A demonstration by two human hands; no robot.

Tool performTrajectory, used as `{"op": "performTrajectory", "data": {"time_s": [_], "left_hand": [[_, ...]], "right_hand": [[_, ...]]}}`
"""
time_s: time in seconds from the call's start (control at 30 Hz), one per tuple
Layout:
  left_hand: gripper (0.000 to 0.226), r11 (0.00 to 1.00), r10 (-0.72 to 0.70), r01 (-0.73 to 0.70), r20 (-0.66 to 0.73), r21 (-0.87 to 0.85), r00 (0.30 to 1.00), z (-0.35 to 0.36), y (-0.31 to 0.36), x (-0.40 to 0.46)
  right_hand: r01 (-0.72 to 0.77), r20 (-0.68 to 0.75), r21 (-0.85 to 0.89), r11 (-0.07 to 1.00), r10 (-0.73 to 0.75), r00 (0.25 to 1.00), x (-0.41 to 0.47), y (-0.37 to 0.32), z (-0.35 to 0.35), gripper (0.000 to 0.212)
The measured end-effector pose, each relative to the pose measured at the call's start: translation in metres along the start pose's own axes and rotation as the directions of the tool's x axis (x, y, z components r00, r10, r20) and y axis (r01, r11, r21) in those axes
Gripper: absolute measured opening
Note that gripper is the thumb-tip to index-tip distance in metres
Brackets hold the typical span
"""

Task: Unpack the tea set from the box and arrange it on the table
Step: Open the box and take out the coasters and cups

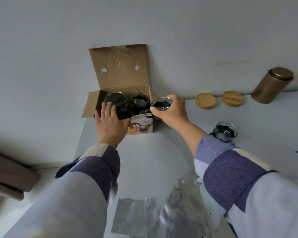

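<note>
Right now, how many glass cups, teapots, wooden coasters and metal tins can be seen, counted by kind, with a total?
Glass cups: 3, one held in the right hand at, one on the table, one in the box
Teapots: 1, in the box, by the left hand
Wooden coasters: 2
Metal tins: 1
Total: 7

at centre frame an open cardboard box [120,93] sits on a white table [144,160], a glass teapot [114,102] inside. the left hand [110,122] lies flat on the box's front edge. the right hand [172,110] grips a glass cup [161,104] beside the box. another cup [224,132] stands at right, two wooden coasters [206,101] above it.
</note>
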State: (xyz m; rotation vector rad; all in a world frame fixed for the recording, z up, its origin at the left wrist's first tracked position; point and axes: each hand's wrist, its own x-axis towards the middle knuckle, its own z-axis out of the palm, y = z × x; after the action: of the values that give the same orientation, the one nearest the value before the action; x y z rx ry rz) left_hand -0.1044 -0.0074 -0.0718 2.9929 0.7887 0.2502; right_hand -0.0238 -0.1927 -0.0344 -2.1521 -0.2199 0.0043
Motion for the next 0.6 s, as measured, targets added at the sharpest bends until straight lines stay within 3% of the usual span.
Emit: {"op": "performTrajectory", "data": {"time_s": [0.1,0.2,0.33,0.47,0.6], "left_hand": [[0.056,0.993,0.102,-0.110,-0.168,-0.042,0.980,0.001,0.034,-0.031],[0.058,0.977,0.175,-0.194,-0.179,-0.093,0.968,0.009,0.076,-0.060],[0.056,0.939,0.270,-0.246,0.072,-0.239,0.960,0.034,0.126,-0.097],[0.063,0.928,0.317,-0.195,0.397,-0.317,0.862,0.062,0.172,-0.128],[0.079,0.945,0.301,-0.175,0.523,-0.277,0.798,0.073,0.189,-0.139]], "right_hand": [[-0.020,0.013,0.017,1.000,0.020,1.000,-0.021,0.025,-0.018,0.071],[-0.066,-0.010,0.028,0.997,0.066,0.998,-0.044,0.062,-0.040,0.071],[-0.157,-0.057,0.008,0.988,0.157,0.986,-0.074,0.115,-0.073,0.072],[-0.208,-0.115,0.004,0.978,0.207,0.971,-0.096,0.170,-0.108,0.072],[-0.217,-0.149,-0.021,0.976,0.212,0.966,-0.104,0.197,-0.127,0.076]]}}
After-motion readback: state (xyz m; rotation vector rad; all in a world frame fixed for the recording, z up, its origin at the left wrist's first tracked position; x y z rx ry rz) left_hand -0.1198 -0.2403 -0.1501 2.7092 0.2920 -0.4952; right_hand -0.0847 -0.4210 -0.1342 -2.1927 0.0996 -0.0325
